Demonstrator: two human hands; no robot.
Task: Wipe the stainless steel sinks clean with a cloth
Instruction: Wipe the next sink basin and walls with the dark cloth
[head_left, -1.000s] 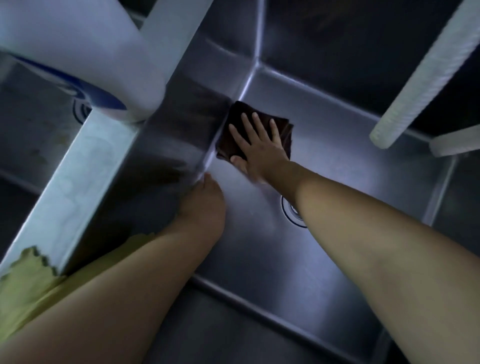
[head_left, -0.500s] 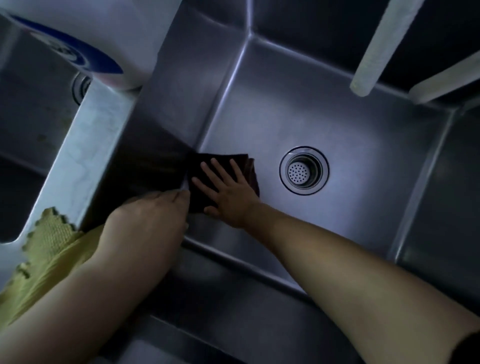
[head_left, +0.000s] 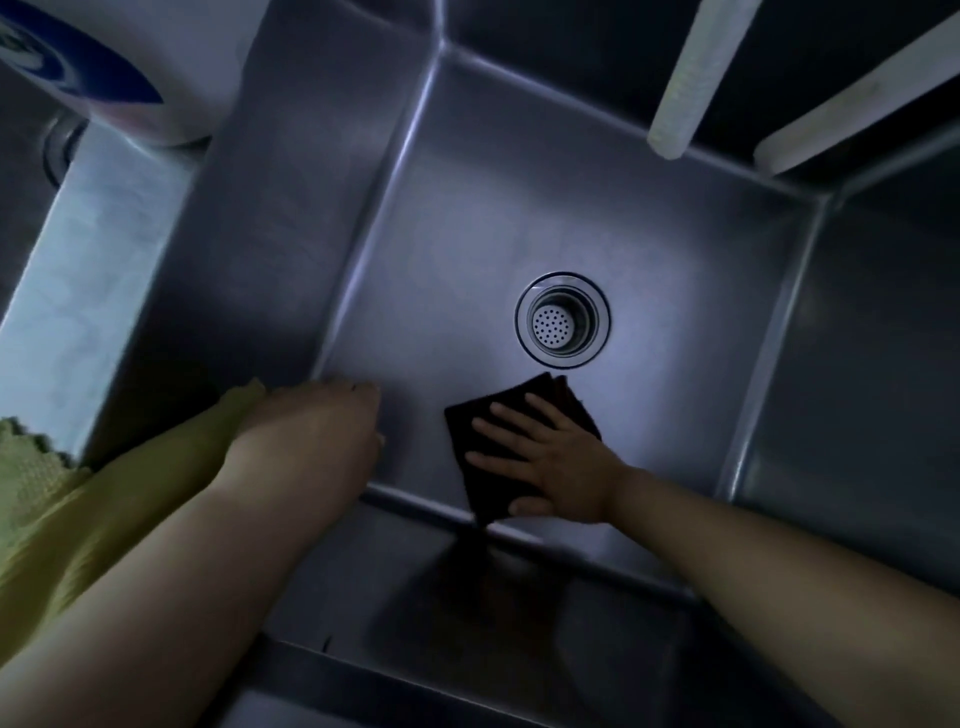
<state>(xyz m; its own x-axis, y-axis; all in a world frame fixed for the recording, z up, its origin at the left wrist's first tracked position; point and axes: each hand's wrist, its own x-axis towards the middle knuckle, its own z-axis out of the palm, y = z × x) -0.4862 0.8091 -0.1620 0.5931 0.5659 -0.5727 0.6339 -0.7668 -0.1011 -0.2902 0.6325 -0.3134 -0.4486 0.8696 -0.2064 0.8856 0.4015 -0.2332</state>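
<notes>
A: Stainless steel sink (head_left: 467, 218) filled the view, its basin floor dimly lit; the divider wall (head_left: 104, 249) to the neighbouring basin stood at left.

B: Noted. Cloths?

A: Yellow-green cloth (head_left: 47, 499) lay draped over that divider, beneath the left forearm. Dark cloth (head_left: 470, 423) lay flat on the basin floor, at the near wall, just below the drain strainer (head_left: 562, 320).

B: Hands?

A: Right hand (head_left: 558, 462) pressed flat on the dark cloth, fingers spread. Left hand (head_left: 317, 431) sat near the basin's near-left corner, apart from the dark cloth, knuckles up; its fingers curled away from the camera, so their hold could not be told.
</notes>
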